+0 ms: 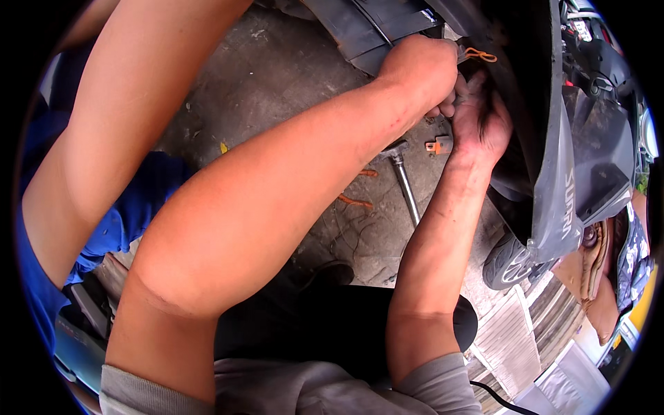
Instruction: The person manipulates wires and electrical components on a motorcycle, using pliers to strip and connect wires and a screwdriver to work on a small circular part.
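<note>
My left hand is closed, knuckles up, beside the dark underside of a grey vehicle panel. Its fingers bend down toward my right hand, and whatever they grip is hidden. With its palm turned up, the right hand has its fingers bent in the panel's shadow; their tips and anything in them are out of sight. An orange looped cord sticks out just beyond the two hands. On the ground below them lie a metal T-handle wrench and a small orange and silver piece.
Another person's bare arm and blue clothing are close on my left. A black panel lies ahead. Orange cord rests on the concrete floor. To the right are a small wheel and cardboard.
</note>
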The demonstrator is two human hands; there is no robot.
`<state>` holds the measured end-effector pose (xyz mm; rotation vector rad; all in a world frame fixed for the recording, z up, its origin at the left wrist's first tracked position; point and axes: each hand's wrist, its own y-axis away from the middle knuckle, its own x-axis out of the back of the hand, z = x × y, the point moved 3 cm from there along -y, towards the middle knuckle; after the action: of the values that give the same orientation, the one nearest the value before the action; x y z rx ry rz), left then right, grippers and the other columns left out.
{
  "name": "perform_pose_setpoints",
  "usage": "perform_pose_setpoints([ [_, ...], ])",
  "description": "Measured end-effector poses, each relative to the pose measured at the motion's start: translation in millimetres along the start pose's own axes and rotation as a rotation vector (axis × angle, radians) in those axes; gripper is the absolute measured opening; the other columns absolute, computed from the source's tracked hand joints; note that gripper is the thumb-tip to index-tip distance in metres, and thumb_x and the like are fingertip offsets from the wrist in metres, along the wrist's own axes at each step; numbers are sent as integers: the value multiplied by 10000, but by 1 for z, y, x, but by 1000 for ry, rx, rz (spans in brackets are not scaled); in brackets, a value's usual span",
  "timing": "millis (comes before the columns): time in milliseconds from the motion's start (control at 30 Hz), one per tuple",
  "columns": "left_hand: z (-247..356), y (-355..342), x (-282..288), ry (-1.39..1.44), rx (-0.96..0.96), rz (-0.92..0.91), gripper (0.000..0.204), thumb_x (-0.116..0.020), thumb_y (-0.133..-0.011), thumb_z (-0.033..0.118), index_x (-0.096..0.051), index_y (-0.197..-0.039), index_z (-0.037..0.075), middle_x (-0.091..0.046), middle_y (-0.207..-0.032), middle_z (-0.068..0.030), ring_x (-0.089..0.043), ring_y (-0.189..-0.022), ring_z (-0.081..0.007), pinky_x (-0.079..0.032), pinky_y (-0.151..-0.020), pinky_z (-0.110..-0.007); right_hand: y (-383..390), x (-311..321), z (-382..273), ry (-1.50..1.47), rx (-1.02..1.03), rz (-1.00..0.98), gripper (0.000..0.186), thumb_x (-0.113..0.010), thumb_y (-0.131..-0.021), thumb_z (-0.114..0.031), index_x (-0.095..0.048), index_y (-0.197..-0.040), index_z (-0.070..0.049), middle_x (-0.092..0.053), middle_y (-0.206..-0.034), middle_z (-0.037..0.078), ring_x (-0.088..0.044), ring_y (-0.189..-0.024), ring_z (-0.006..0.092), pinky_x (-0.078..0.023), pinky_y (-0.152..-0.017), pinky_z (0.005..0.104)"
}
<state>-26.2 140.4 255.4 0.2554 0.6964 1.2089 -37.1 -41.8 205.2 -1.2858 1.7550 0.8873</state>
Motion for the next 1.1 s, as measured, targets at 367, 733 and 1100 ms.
perform_pose_setpoints([
  [367, 20, 45, 16, -963, -439, 224, 643, -426, -1044, 562, -716, -1139, -4, -714, -1103, -285, -678, -1115, -414, -519, -983, -516, 10, -4, -4, -11, -18, 27, 362, -498, -984, 71, -583, -1335, 56, -596, -1422, 198, -541, -1354, 340, -427, -1190, 505],
  [733, 19, 26, 20, -1035, -1163, 161, 140, -688, -961, 139, -609, -1014, 36, -626, -866, -192, -624, -841, -427, -495, -693, -484, 14, -21, 15, 501, 13, -123, 434, -676, -982, -43, -557, -1398, -9, -634, -1358, 159, -612, -1268, 393, -497, -1106, 540],
  [1100, 20, 20, -10, -1299, -1092, 246, 140, -674, -937, 94, -652, -1074, 78, -661, -878, -152, -667, -820, -400, -547, -682, -485, 0, -20, 27, 487, 14, 332, 290, -518, -1042, -44, -560, -1328, -16, -654, -1234, 136, -673, -1104, 289, -602, -943, 442],
])
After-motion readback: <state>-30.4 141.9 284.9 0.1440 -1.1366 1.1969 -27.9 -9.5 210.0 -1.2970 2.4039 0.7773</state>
